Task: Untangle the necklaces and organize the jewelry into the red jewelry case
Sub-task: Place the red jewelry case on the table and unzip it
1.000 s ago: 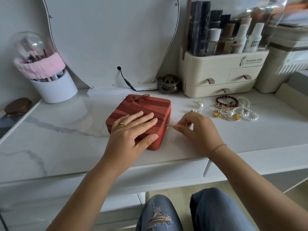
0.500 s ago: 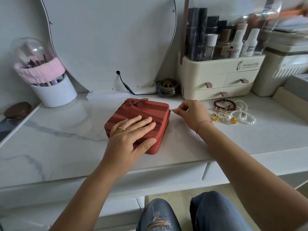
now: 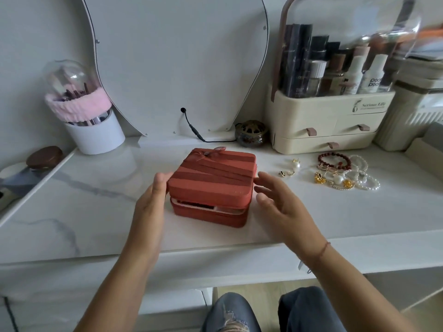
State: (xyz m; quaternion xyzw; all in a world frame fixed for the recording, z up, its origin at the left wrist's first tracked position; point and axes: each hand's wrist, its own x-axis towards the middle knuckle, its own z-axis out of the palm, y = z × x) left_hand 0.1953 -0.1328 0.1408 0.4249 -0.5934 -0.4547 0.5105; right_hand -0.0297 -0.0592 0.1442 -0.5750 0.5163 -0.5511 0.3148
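Note:
The red jewelry case (image 3: 212, 182) sits mid-table on the white marble top, its striped lid lifted a little at the front so a pale inner tray shows in the gap. My left hand (image 3: 153, 198) touches the case's left side with straight fingers. My right hand (image 3: 275, 198) hovers by the right side, fingers spread, holding nothing. To the right lies a tangled pile of pearl necklaces and gold pieces (image 3: 352, 179), a dark red bead bracelet (image 3: 334, 160), and loose earrings (image 3: 291, 167).
A cream cosmetics organizer (image 3: 328, 121) with drawers stands at the back right, a small bronze pot (image 3: 250, 133) beside it. A mirror (image 3: 177, 61) with a cable stands behind the case. A white brush holder (image 3: 93, 133) is at the back left.
My right hand has let go of the zipper pull and come back to the case's right side. My left hand slid off the lid to the left side. The lid now stands ajar.

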